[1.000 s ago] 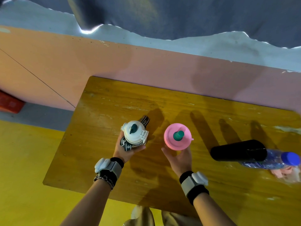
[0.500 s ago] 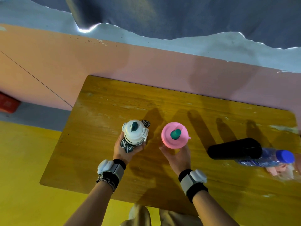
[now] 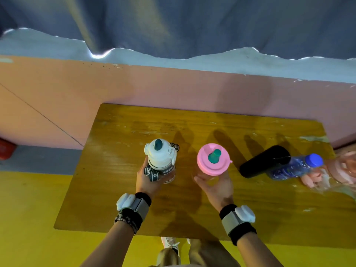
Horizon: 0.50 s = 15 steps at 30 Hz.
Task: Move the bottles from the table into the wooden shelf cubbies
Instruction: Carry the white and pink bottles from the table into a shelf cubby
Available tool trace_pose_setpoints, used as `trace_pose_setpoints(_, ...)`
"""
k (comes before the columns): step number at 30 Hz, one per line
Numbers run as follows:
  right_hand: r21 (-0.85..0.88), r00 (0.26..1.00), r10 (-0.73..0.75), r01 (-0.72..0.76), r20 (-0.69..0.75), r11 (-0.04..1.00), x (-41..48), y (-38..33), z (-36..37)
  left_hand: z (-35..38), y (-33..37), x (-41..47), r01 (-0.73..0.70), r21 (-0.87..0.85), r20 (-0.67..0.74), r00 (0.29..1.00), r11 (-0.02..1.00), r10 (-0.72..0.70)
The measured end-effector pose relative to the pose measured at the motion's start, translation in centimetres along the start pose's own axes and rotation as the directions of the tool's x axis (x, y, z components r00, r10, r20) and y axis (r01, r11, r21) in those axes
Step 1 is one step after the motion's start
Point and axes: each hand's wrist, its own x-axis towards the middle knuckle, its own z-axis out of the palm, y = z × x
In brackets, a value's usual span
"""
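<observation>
My left hand (image 3: 147, 179) is wrapped around a white-lidded bottle (image 3: 160, 158) with a patterned strap, upright above the wooden table (image 3: 115, 170). My right hand (image 3: 215, 186) grips a bottle with a pink lid and green spout (image 3: 212, 159), also upright. Further right a black bottle (image 3: 264, 161) stands on the table, and beside it a clear plastic bottle with a blue cap (image 3: 297, 166). A pale pink bottle (image 3: 327, 174) sits at the right edge, partly cut off. No shelf is in view.
The table stands against a pink wall (image 3: 173, 89) with grey curtain (image 3: 192, 26) above it. Yellow floor (image 3: 28, 218) lies to the left and front. A red object (image 3: 5, 149) sits at the far left edge. My shoes show below the table's front edge.
Both hands have kept their hold on the two bottles. The view has shifted slightly, with the bottles drifting a little left and up in the frame.
</observation>
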Motion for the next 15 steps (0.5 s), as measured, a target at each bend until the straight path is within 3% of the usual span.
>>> trace_pose_setpoints(10, 0.004, 0.983, -0.009, 0.010, -0.184, 1.000, -5.3, -2.3, -6.0, 3.0, 5.7, -3.5, -0.173, -0.053, 0.212, 0.960, 0.983, 0.181)
trace_pose_setpoints(15, 0.010, 0.964, 0.001, 0.002, -0.266, 1.000, -7.3, -2.4, -10.6, 6.4, 8.9, -5.5, -0.175, -0.140, 0.339, 0.916, 0.974, 0.214)
